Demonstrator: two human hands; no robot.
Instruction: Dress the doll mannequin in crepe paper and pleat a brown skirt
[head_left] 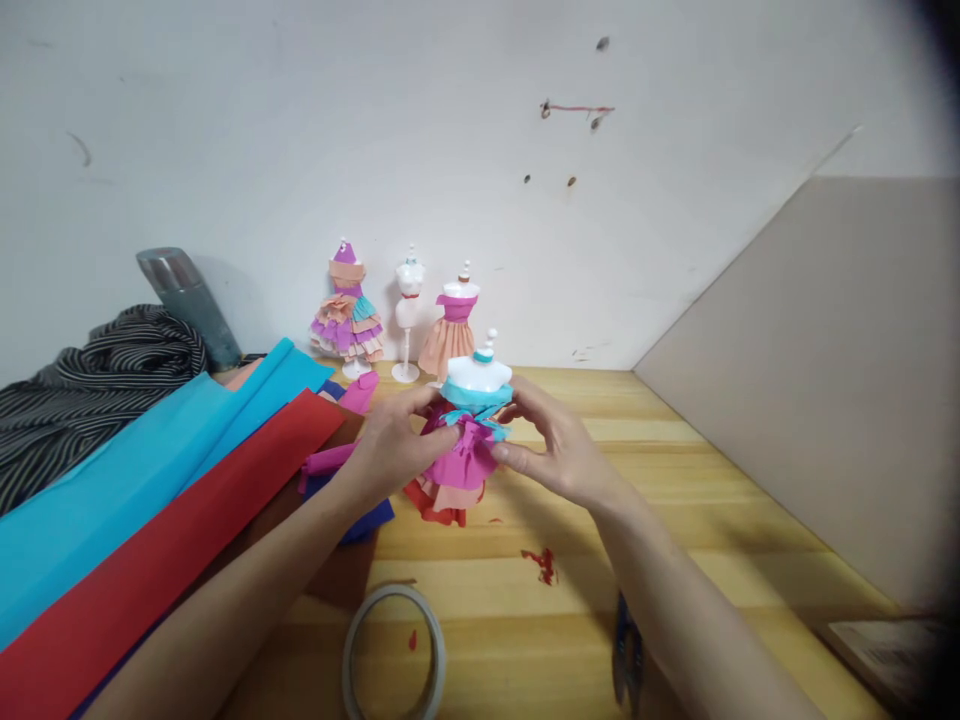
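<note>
A small white dress form stands before me, slightly above the middle of the table. It wears a crepe paper dress with a blue band at the chest, a magenta ruffle, and peach and red layers below. My left hand grips the dress at its left side of the waist, thumb on the front. From the right, my right hand pinches the waist near the blue and magenta gathers. The fingers behind the dress are partly hidden on both sides.
Three more dress forms, one in a ruffled dress, one nearly bare, one in a peach skirt, line the wall. Blue paper and red paper lie left. A tape roll, scissors and red scraps are nearer.
</note>
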